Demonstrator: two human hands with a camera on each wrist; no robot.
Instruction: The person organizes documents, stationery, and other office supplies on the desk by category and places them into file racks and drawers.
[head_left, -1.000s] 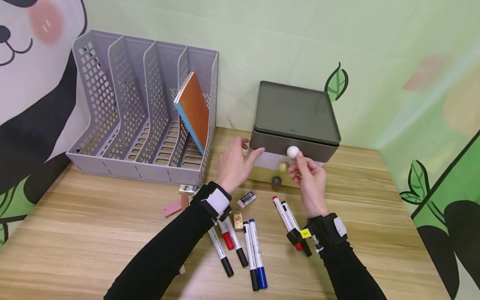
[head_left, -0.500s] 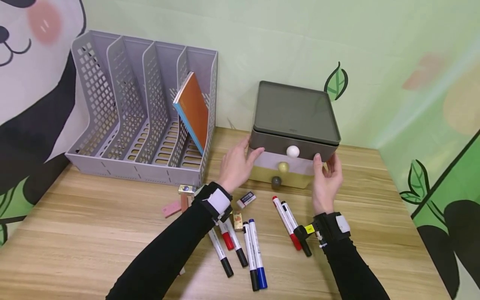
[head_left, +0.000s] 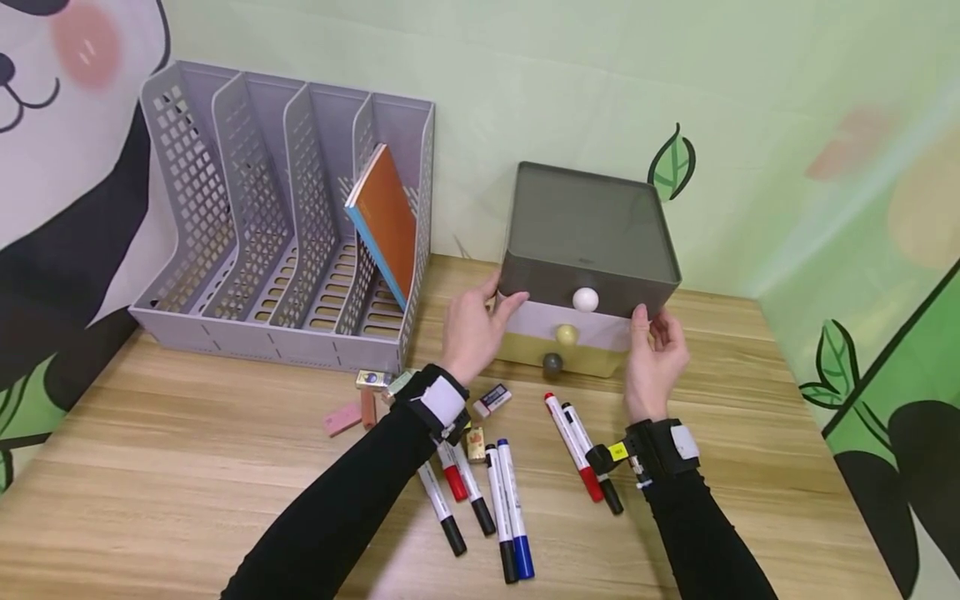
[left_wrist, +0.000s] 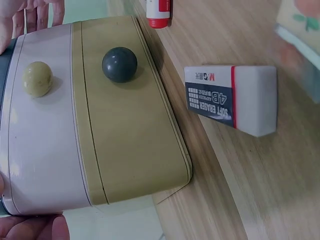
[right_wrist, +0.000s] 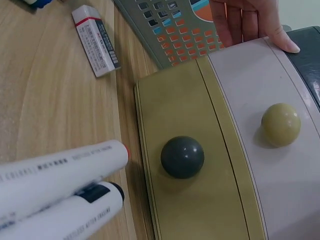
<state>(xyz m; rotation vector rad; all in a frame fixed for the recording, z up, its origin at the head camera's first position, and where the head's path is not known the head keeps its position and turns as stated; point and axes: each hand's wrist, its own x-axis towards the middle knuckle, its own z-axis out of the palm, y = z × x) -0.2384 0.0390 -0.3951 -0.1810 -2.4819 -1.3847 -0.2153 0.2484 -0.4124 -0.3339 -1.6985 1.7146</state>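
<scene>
A small drawer box with a dark grey top point(head_left: 596, 221) stands against the wall, its drawers shut. Its front has a dark grey top drawer with a white round knob point(head_left: 586, 300), a pale lilac one with a yellowish knob point(left_wrist: 37, 79), and an olive one with a dark knob point(right_wrist: 182, 157). My left hand point(head_left: 472, 329) grips the box's left front corner, thumb on the front and fingers along the side. At the right front corner my right hand point(head_left: 654, 358) holds it the same way, thumb on the front.
A grey file rack point(head_left: 300, 333) with an orange book point(head_left: 390, 225) stands left of the box. Several whiteboard markers point(head_left: 513, 508) and erasers point(head_left: 492, 401) lie in front, some under my left forearm. Two markers point(head_left: 573, 446) lie by my right wrist.
My right hand has let go of the white knob and moved right to the box's corner. The top drawer has slid in, closing the dark gap under the top. My left hand stays.
</scene>
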